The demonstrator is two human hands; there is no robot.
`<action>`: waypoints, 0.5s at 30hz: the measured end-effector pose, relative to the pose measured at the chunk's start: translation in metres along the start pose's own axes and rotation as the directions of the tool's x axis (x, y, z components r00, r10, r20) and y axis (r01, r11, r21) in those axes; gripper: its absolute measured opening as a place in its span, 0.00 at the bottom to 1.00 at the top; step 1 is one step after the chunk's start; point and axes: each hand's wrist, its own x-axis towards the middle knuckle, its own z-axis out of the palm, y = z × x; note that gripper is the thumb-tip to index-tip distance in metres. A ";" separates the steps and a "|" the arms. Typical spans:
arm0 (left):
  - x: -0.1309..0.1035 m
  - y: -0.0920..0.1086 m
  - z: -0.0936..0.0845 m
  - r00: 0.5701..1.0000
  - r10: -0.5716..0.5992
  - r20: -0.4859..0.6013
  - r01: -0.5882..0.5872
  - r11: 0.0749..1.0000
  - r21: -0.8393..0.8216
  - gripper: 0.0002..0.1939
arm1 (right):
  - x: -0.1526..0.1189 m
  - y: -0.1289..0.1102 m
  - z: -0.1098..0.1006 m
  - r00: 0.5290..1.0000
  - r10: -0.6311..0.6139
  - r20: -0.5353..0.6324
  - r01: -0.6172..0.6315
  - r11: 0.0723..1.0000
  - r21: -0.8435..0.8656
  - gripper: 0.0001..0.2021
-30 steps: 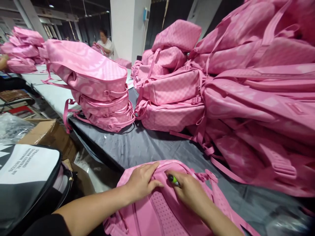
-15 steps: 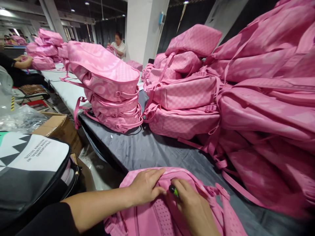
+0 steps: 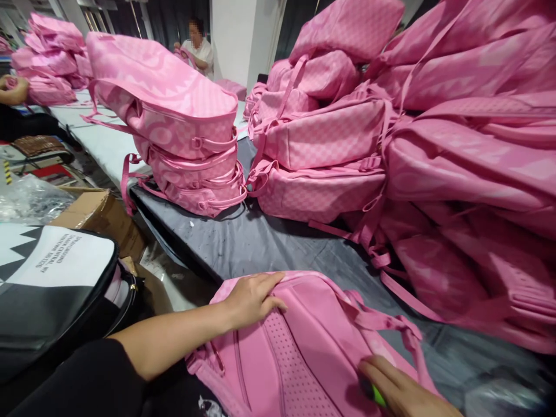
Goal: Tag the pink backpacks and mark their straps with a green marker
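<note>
A pink backpack (image 3: pixel 310 313) lies in front of me with its padded back panel up and its straps at the sides. My left hand (image 3: pixel 254 300) rests on its upper left edge, fingers stretched out flat and thumb apart. Low on the right part of the panel is my right hand (image 3: pixel 397 385), closed around a small green tool (image 3: pixel 377 396). Only a bit of its bright green body shows between the fingers, so I cannot tell its kind.
Behind the backpack, a stack of pink backpacks (image 3: pixel 191 139) stands on the grey-covered table (image 3: pixel 217 246). A large pile of pink bags (image 3: pixel 469 156) rises on the right. At left are a black-and-white bag (image 3: pixel 65 272) and a cardboard box (image 3: pixel 102 217). Two people work farther back.
My right hand has moved down and to the right across the back panel with the green tool. My left hand stays on the backpack's upper edge. The view has shifted slightly.
</note>
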 end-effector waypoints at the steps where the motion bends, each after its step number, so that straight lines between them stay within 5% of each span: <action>1: -0.001 0.000 0.000 1.000 -0.005 0.002 0.005 1.000 -0.009 0.28 | -0.004 -0.001 -0.001 1.000 0.020 0.019 -0.020 0.999 -0.028 0.16; 7: 0.002 0.011 -0.005 0.993 -0.100 0.065 0.099 0.995 0.026 0.30 | 0.011 -0.051 -0.011 0.965 0.229 0.126 -0.191 0.947 -0.260 0.18; 10: 0.015 0.029 -0.010 0.960 -0.229 0.162 0.197 0.961 0.192 0.39 | -0.008 -0.046 -0.019 0.972 0.176 -0.156 -0.188 0.980 -0.064 0.27; 13: 0.030 0.045 -0.010 0.892 -0.399 0.213 0.296 0.871 0.392 0.33 | -0.061 -0.013 -0.013 0.801 0.347 -0.487 -0.330 0.936 0.125 0.26; 15: 0.037 0.050 -0.008 0.877 -0.436 0.200 0.311 0.834 0.457 0.28 | -0.103 0.010 0.002 0.725 0.559 -0.403 -0.508 0.829 0.236 0.23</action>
